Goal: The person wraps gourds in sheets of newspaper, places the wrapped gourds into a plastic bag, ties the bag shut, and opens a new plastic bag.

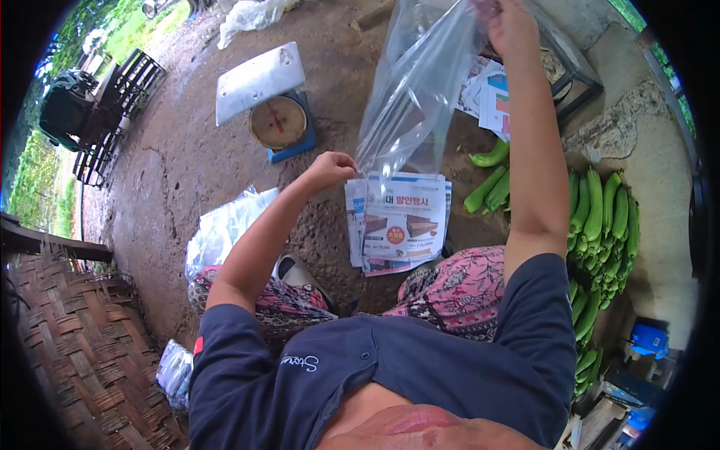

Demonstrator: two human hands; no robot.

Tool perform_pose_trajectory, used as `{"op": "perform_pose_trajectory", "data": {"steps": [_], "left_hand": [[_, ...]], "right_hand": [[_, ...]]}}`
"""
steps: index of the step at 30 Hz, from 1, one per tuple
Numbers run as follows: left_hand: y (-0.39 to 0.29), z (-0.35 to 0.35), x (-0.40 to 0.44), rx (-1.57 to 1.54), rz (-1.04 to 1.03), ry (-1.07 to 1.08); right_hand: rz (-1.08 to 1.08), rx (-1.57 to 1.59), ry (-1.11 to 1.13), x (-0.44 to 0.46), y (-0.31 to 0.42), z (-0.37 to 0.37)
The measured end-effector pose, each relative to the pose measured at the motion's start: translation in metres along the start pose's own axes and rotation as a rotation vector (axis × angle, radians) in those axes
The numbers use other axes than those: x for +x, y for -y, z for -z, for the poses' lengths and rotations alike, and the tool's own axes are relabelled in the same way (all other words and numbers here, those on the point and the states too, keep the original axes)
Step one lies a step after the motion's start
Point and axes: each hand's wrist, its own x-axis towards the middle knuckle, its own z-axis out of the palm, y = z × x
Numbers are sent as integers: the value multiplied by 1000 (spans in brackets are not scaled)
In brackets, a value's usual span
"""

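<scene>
A long clear plastic bag (pixel 409 97) is stretched in front of me between my hands. My right hand (pixel 510 26) is raised at the top of the view, its fingers closed on the bag's far end and partly blurred. Lower down, my left hand (pixel 332 170) pinches the near corner of the bag. Just below the bag lies a stack of printed newspaper sheets (pixel 401 225), between my feet. Long green vegetables, perhaps luffa gourds (pixel 600 210), are piled to my right, with a few (pixel 491 187) under my right arm.
A dial scale (pixel 279 124) with a metal pan (pixel 261 81) stands ahead on the left. Plastic bags (pixel 225 229) lie by my left leg. More paper (pixel 487 94) sits beside a framed box (pixel 574 67). A woven basket surface (pixel 82 337) is at left.
</scene>
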Motion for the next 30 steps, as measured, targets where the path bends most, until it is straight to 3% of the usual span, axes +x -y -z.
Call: {"op": "perform_pose_trajectory", "data": {"steps": [3, 5, 7, 8, 10, 11, 12, 14, 15, 16, 18, 20, 21, 23, 27, 28, 30], "left_hand": [[-18, 6, -2, -456, -61, 7], [-32, 23, 1, -916, -176, -83], [-33, 55, 11, -944, -288, -118], [-35, 66, 13, -955, -345, -135], [-67, 76, -3, -1030, -388, -97], [-82, 80, -12, -1067, -408, -80], [-90, 81, -14, -1027, -430, -110], [-110, 74, -23, -915, -386, -63], [-118, 70, -27, -861, -360, -42], [-123, 67, -30, -849, -429, 118], [-132, 65, -31, -983, -488, 28], [-109, 85, -12, -1063, -599, -80], [-98, 87, -19, -1007, -566, -186], [-90, 87, -37, -886, -507, -384], [-77, 57, -55, -104, -518, -355], [-68, 47, -44, 162, -567, -465], [-90, 27, -57, 508, -433, -535]], "right_hand": [[-238, 316, -404, 7, -6, 32], [-311, 354, -386, 3, 0, 39], [-358, 337, -344, 8, 8, 38], [-442, 321, -428, 14, 18, 34], [-7, -846, -391, 14, 30, 31], [243, -1412, -332, 10, 37, 27], [-58, -1490, -298, -9, 60, -12], [364, -1492, -29, -36, 54, -67], [442, -1019, 294, -49, 33, -86], [430, -1354, 478, -74, 27, -116], [15, -1225, 886, -99, 11, -138], [-232, -1050, 772, -91, -18, -128], [-351, -963, 711, -84, -31, -119], [-190, -1160, 616, -73, -48, -105], [-254, -1384, 659, -55, -58, -106], [-376, -1313, 572, -56, -41, -111], [-403, -1370, 641, -48, -41, -113]]}}
